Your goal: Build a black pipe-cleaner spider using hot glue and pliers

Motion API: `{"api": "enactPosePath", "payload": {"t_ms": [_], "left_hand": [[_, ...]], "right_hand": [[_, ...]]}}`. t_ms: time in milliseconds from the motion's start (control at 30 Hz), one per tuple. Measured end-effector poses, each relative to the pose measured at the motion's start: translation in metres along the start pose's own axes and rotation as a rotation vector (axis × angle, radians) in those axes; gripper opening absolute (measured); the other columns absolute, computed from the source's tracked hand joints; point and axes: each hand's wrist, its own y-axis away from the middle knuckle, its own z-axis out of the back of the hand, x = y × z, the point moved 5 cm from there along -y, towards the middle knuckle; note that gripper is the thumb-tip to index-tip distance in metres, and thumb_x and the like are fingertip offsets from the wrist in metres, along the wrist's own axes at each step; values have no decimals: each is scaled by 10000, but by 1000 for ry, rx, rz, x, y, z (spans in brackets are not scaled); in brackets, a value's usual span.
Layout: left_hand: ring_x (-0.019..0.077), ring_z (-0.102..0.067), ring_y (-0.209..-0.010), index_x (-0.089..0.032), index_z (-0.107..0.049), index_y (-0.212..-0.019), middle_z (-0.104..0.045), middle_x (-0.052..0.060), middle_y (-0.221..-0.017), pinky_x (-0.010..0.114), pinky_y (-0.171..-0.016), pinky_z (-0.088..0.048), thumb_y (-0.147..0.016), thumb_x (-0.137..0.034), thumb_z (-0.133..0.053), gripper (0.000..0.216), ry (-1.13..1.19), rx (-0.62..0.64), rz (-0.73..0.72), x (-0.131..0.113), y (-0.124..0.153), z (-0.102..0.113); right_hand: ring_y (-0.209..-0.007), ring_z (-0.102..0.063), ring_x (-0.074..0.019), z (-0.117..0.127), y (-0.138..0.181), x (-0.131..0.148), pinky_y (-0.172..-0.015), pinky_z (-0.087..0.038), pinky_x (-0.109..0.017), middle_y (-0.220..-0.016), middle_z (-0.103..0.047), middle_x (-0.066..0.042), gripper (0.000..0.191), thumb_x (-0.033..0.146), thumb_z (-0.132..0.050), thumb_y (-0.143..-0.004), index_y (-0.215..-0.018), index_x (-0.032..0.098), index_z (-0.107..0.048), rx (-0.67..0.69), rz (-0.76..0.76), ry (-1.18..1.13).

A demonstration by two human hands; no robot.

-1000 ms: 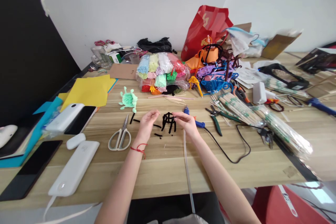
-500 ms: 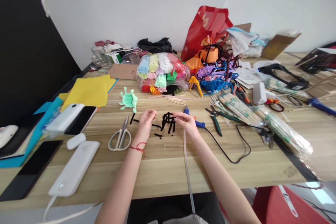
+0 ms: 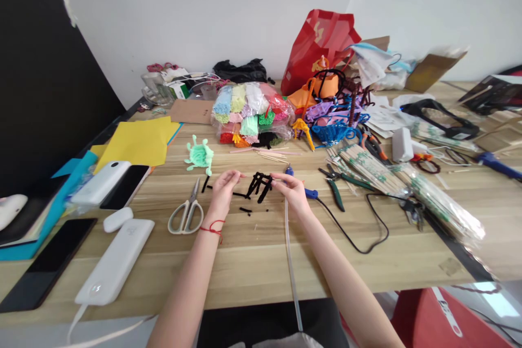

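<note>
A small black pipe-cleaner figure [image 3: 260, 185] hangs just above the wooden table [image 3: 261, 250] near its middle. My right hand [image 3: 290, 190] pinches its right end with closed fingers. My left hand [image 3: 223, 191] is curled just to the left of the figure, fingertips pinched together; whether it holds a strand I cannot make out. Short black pipe-cleaner pieces [image 3: 243, 196] lie on the table under and between my hands. A red string circles my left wrist.
White-handled scissors [image 3: 187, 211] lie left of my hands, a blue glue gun [image 3: 304, 187] with black cord and green pliers [image 3: 335, 185] right. Behind are a bag of coloured pipe cleaners [image 3: 250, 111], a green figure [image 3: 199, 154], skewer bundles [image 3: 391, 174], a red bag [image 3: 320, 46]. Power banks and phones [image 3: 116, 261] sit left.
My right hand has tilted the black figure, so its legs now slant left. My left hand has drawn slightly back and left, with its fingers still curled.
</note>
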Motion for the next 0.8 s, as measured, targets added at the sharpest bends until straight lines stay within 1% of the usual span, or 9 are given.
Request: {"api": "enactPosePath", "payload": {"t_ms": [133,233,367,467,667,800], "left_hand": [[105,-528,-657,-169,-548,-728,-551,-4,-689,253,-650,-417,-713,-333,-688,216,82,49,2,-2,-1,-1],[97,-462,-603,-185,-451,-678,-441,-25,-640,256,-610,-395,-762,-362,-631,267,107,95,0,-1,-2,-1],[96,-383,-559,-201,-363,-645,-333,-40,-615,262,-582,-367,-796,-407,-597,346,83,109,-45,-2,-3,-2],[94,-341,-541,-202,-346,-631,-308,-45,-603,256,-568,-350,-806,-434,-592,380,67,97,-77,-3,-3,-3],[87,-275,-480,-202,-345,-586,-276,-65,-527,252,-531,-319,-813,-481,-579,429,50,22,-97,-8,0,-3],[89,-269,-444,-205,-322,-533,-266,-68,-465,264,-514,-299,-829,-502,-546,476,0,42,-112,-10,3,-5]], "right_hand": [[-863,-676,-218,3,-1,-5,-846,-505,-371,-968,-734,-54,332,361,-801,-560,-849,214,-731,-26,-25,-45],[-881,-671,-221,3,-2,-9,-852,-503,-371,-982,-729,-52,350,356,-808,-556,-865,211,-729,-21,-43,-101],[-923,-668,-236,2,-3,-13,-865,-498,-382,-969,-731,-43,360,345,-801,-582,-911,224,-721,27,-90,-182],[-923,-674,-237,2,-3,-14,-877,-495,-380,-938,-737,-37,373,334,-800,-587,-934,225,-716,63,-126,-228],[-946,-675,-244,1,-3,-16,-887,-496,-376,-922,-741,-38,384,321,-799,-587,-948,230,-707,96,-174,-301],[-947,-677,-239,0,-2,-16,-885,-499,-365,-924,-740,-28,385,313,-808,-569,-931,235,-702,85,-193,-353]]}}
